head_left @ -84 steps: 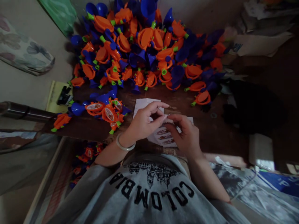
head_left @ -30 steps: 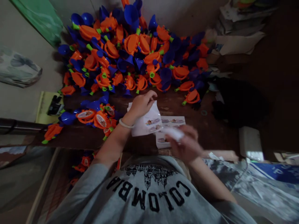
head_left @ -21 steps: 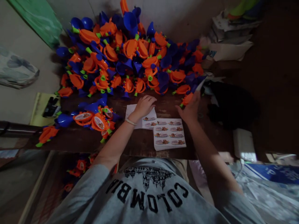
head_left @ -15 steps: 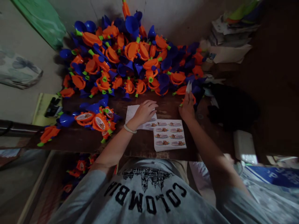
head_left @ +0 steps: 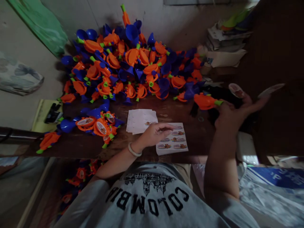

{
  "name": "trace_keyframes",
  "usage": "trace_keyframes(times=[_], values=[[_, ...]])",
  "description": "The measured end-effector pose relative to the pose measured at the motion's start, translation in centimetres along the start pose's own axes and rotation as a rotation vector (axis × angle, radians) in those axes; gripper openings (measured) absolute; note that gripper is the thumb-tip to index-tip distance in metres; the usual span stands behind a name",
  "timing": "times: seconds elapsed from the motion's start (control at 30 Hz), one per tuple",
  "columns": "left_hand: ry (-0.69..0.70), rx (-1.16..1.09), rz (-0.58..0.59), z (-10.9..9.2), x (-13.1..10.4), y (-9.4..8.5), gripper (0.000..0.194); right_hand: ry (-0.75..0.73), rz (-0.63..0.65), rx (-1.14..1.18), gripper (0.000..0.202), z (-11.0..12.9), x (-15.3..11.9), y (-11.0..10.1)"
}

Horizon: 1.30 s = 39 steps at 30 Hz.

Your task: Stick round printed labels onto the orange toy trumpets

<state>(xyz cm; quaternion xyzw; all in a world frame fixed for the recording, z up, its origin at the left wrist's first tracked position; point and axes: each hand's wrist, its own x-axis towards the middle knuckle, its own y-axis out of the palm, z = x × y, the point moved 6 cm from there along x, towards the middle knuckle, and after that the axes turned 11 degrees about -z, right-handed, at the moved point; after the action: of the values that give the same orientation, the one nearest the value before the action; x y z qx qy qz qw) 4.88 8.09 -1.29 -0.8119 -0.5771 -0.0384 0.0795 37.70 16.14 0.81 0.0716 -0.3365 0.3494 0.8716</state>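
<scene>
Right grip (head_left: 234, 112) now grasps a toy trumpet (head_left: 204, 101) by its green mouthpiece (head_left: 218, 102), just taken up beyond and right of the sticker sheets (head_left: 172, 145), joining two oval stickers (head_left: 236, 90) there; left grip (head_left: 158, 134), loose, over those sheets.

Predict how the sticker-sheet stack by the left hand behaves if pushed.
The sticker-sheet stack may shear or fan out, since its front edge looks layered. Its top sheet likely bends easily, as it looks like thin paper. Rolling or tipping seems unlikely: it lies flat and low on the table.
</scene>
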Motion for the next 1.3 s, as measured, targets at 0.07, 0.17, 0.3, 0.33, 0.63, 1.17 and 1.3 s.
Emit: trace_keyframes(times=[0.07,0.17,0.3,0.33,0.63,1.17,1.3], values=[[-0.089,-0.143,0.046,0.6,-0.4,1.3,0.049,0.185,-0.063,0.170,0.097,1.4,-1.6,-1.7],[-0.093,-0.345,-0.034,0.6,-0.4,1.4,0.085,0.402,0.283,0.391,0.073,4.8,-5.8,-0.7],[-0.004,-0.437,-0.144,-1.1,-1.0,-0.1,0.093,0.602,0.552,0.493,0.070,8.5,-10.6,1.6],[0.001,-0.446,-0.175,-1.5,-1.3,-0.5,0.086,0.612,0.559,0.500,0.072,9.2,-11.2,2.3],[-0.047,-0.640,-0.513,-2.2,-3.1,-2.2,0.069,0.305,-0.068,0.616,0.070,15.6,-10.5,1.7],[0.239,-0.457,-0.450,-4.6,-4.2,-2.2,0.057,0.199,0.251,0.521,0.078,19.2,-14.2,4.5],[0.270,-0.389,-0.468,-5.2,-4.1,-2.2,0.054,0.208,0.262,0.545,0.075,19.3,-14.1,4.6]])
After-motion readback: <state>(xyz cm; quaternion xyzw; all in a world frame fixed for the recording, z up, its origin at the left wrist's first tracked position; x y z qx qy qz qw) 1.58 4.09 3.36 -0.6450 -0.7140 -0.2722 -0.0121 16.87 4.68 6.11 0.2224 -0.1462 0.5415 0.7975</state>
